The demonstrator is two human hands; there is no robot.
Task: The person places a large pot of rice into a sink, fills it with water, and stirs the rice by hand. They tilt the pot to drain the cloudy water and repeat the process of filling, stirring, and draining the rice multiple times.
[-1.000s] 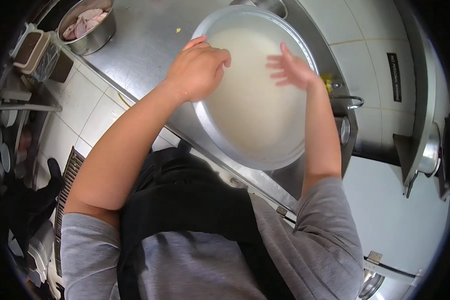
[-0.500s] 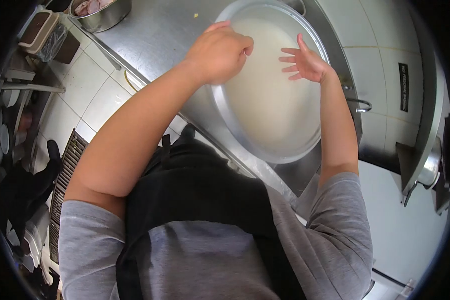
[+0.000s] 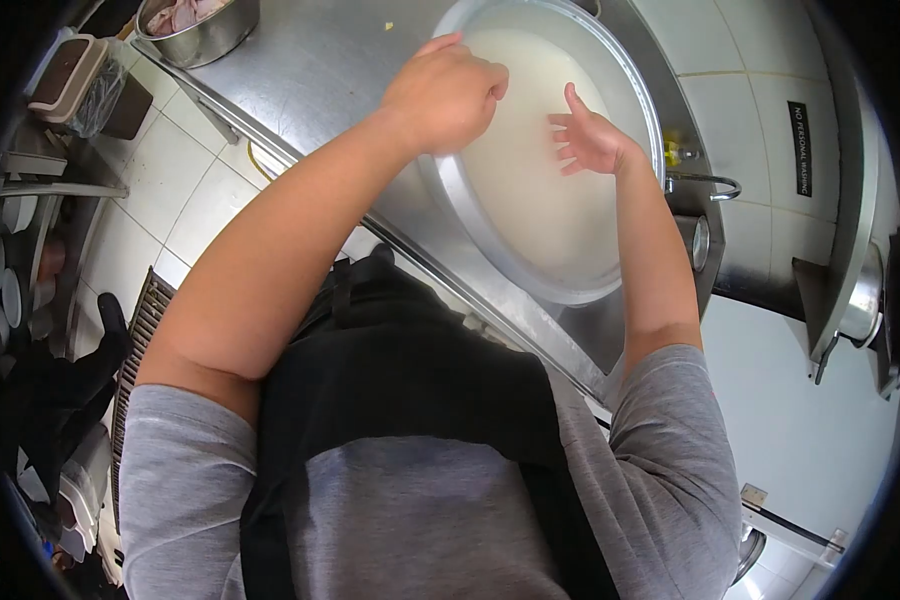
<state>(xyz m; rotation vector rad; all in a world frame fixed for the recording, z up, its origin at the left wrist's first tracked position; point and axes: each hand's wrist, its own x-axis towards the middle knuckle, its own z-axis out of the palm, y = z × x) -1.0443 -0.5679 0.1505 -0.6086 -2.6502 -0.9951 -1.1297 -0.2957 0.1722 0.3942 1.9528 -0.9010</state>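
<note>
A large round metal basin [image 3: 642, 60] holds cloudy whitish liquid [image 3: 530, 190]. My left hand [image 3: 448, 98] is closed at the basin's near-left rim, its fingers curled over the edge and hidden beneath the hand. Over the right part of the liquid, my right hand [image 3: 592, 143] is open, thumb raised and fingers spread and slightly blurred, palm partly showing. Nothing is held in it.
The basin rests at a steel counter [image 3: 315, 70] with a sink area and a curved tap [image 3: 715, 187] on the right. A metal bowl of raw meat [image 3: 200, 35] stands at the far left. A bin [image 3: 95, 90] and shelving [image 3: 20, 260] line the left side.
My right hand has moved a little left and down over the liquid, fingers still spread. The left hand stays at the rim. The view has shifted slightly, showing more beside the tap.
</note>
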